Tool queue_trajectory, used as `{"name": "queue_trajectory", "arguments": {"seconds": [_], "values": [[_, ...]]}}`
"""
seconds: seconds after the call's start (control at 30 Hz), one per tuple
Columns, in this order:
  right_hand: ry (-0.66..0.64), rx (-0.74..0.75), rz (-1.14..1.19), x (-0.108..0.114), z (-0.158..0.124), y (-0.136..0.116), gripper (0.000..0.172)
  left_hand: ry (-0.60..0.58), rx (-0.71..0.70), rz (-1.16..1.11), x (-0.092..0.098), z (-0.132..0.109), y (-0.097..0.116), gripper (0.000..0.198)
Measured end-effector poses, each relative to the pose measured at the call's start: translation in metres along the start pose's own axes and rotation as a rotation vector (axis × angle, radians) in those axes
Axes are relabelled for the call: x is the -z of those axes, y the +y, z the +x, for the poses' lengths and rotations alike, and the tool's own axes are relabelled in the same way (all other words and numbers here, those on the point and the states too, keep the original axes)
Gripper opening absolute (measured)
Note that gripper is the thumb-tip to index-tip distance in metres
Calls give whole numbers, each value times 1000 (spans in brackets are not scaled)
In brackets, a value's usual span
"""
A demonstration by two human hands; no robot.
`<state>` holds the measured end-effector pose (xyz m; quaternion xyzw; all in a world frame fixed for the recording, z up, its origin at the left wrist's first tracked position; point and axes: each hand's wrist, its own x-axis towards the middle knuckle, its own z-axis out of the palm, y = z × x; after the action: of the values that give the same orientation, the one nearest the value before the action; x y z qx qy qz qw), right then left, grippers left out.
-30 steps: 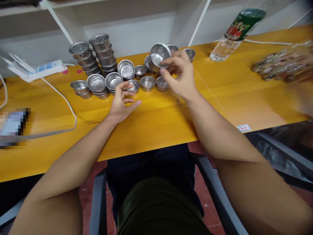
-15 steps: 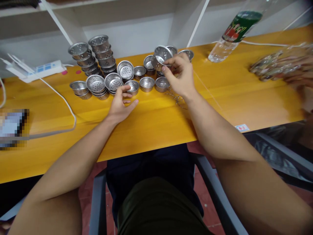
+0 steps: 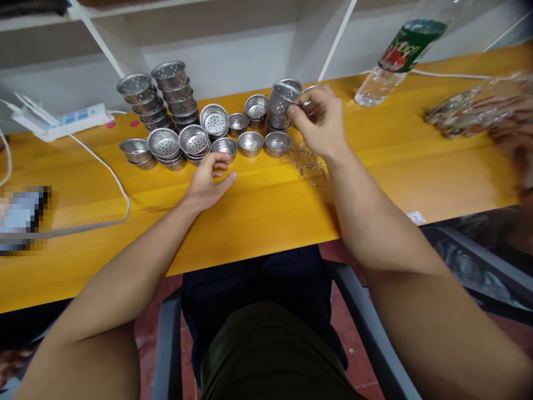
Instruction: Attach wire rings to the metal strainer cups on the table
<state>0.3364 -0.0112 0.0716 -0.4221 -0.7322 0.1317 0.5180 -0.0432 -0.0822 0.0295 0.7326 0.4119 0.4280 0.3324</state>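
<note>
My right hand [image 3: 320, 119] pinches a perforated metal strainer cup [image 3: 283, 95] and holds it just over another cup in the back row. My left hand [image 3: 208, 180] rests on the yellow table [image 3: 258, 205] with its fingers loosely curled and nothing in them, its fingertips next to a small metal cup [image 3: 224, 146]. Several more strainer cups [image 3: 183, 141] lie in rows in front of both hands. Two tall stacks of cups [image 3: 160, 94] stand at the back left. A pile of thin wire rings [image 3: 308, 166] lies just under my right wrist.
A white power strip [image 3: 58, 119] with a cable [image 3: 119, 189] lies at the left. A plastic bottle [image 3: 395, 55] lies at the back right. A clear bag of metal parts [image 3: 474, 108] sits far right, with another person's blurred hand by it. A blurred device [image 3: 20, 216] sits at the left edge.
My right hand has turned the strainer cup from tilted to upright and lowered it toward the back row. My left hand has barely moved.
</note>
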Motion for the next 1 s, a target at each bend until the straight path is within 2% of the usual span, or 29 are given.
{"name": "queue_trajectory", "arguments": {"seconds": [0.07, 0.1, 0.27, 0.47, 0.67, 0.8, 1.0], "values": [[89, -18, -49, -13, -5, -7, 85, -5, 1, 5, 0, 0, 0, 45], [87, -20, -50, -21, -7, -10, 86, -10, 1, 9, 0, 0, 0, 44], [-83, 13, -9, -53, -21, -24, 78, -24, -17, 31, 0, 1, -1, 39], [-202, 6, -94, -76, -27, -46, 62, -62, -86, 121, 3, 0, 3, 34], [-196, 7, -111, -83, -27, -54, 66, -79, -57, 236, 7, -2, 8, 44], [-201, -7, -102, -82, -26, -52, 74, -147, -66, 302, 9, -2, 12, 37], [-244, 47, -125, -88, -27, -48, 54, -125, -196, 298, 4, -3, 25, 18]]}}
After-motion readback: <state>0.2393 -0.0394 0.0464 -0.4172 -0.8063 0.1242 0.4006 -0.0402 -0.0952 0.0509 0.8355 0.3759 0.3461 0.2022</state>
